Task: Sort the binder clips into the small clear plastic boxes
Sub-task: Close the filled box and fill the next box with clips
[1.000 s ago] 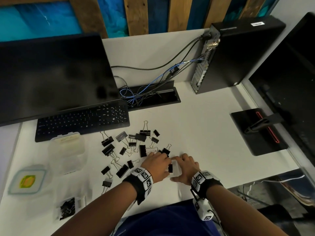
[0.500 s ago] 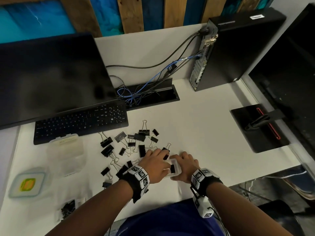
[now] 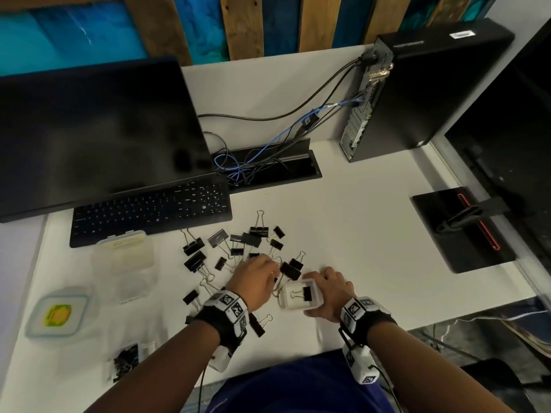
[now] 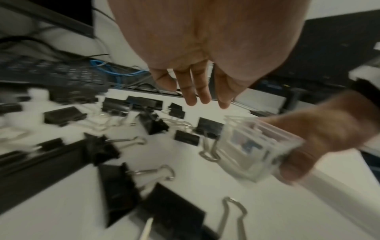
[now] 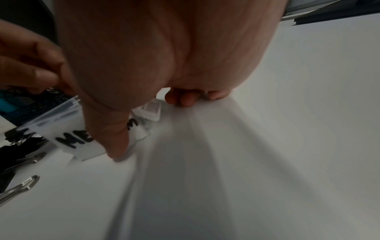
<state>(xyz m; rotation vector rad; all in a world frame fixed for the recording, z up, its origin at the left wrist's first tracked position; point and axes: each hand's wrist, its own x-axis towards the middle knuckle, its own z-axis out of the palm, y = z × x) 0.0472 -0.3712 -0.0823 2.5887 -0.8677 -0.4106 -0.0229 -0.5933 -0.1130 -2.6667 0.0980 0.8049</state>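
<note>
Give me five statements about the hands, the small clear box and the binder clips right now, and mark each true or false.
1. The right hand grips the small clear box. True.
2. The box is empty. False: one binder clip lies inside.
3. The left hand holds a clip. False: its fingers are straight and hold nothing.
4. Loose clips lie in front of the keyboard. True.
5. The box label begins "SM". False: it begins "ME".

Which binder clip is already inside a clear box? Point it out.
The binder clip lying in the small clear box that the right hand holds. The other clips lie loose on the desk.
</note>
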